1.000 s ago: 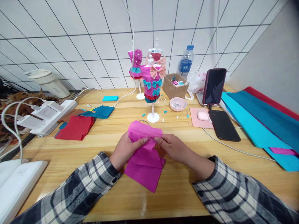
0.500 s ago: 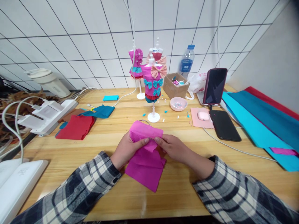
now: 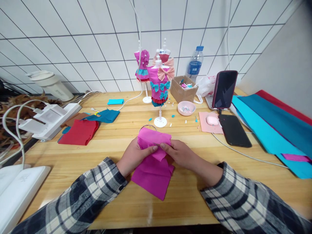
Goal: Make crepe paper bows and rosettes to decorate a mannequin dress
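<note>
Both of my hands hold a creased piece of magenta fabric (image 3: 153, 175) over the table, its upper part folded over to a lighter pink side. My left hand (image 3: 135, 156) pinches it from the left, thumb on top and fingers hidden behind. On the right, my right hand (image 3: 179, 152) is closed on the fabric too, with its thumb close to the left one. A thin dark line shows between the thumbs; I cannot tell what it is. Behind the top edge arcs a thin loop (image 3: 147, 125). Beyond it stands a small dress form (image 3: 159, 84) in a magenta dress with bows.
Two more dress forms stand behind. To the right are a pink bowl (image 3: 186, 112), a cardboard box (image 3: 181, 92), a bottle (image 3: 195, 65), two phones and long coloured sheets (image 3: 268, 130). Red fabric (image 3: 78, 133), teal fabric (image 3: 107, 116) and a power strip (image 3: 57, 120) lie left.
My hands and the magenta fabric have shifted very slightly to the right. More of the thin loop now shows behind the fabric's top edge.
</note>
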The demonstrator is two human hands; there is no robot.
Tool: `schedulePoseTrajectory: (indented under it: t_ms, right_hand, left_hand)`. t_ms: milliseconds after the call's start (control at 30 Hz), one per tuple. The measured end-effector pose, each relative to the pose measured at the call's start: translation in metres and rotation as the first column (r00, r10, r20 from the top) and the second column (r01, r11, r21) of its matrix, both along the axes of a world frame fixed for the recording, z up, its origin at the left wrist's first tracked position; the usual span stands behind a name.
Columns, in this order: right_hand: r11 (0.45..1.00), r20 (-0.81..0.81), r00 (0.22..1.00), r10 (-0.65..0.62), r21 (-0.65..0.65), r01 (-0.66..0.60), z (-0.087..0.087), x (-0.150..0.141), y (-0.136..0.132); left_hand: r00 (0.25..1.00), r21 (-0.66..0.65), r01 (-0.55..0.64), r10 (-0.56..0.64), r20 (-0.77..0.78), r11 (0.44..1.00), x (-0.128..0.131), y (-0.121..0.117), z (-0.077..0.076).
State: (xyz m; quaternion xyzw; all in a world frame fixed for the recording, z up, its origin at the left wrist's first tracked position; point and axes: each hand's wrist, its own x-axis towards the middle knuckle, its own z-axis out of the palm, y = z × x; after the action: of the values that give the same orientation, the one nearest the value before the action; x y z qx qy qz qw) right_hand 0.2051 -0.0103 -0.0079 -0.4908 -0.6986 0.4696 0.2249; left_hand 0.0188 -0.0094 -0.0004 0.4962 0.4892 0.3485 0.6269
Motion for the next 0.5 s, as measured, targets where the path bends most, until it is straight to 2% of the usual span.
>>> schedulePoseTrajectory:
  t_ms: [100,333,500]
  right_hand:
    - [1.0,0.015,1.0,-0.013,0.019,0.013,-0.0017,0.0015,0.0012]
    - [1.0,-0.04,0.999,-0.011,0.02,0.011,0.0001,0.0032,0.0011]
    - [0.998,-0.067,0.996,0.061,-0.004,-0.061,0.0028,0.0069,0.0012]
  left_hand:
    - [1.0,-0.003,-0.011,0.011,0.01,1.0,-0.0002,-0.0013,0.001]
    - [0.972,-0.059,-0.078,0.089,0.218,0.995,-0.0047,-0.0034,-0.0017]
    - [0.975,-0.012,-0.063,0.064,0.214,0.998,-0.0078,-0.0007,-0.0036]
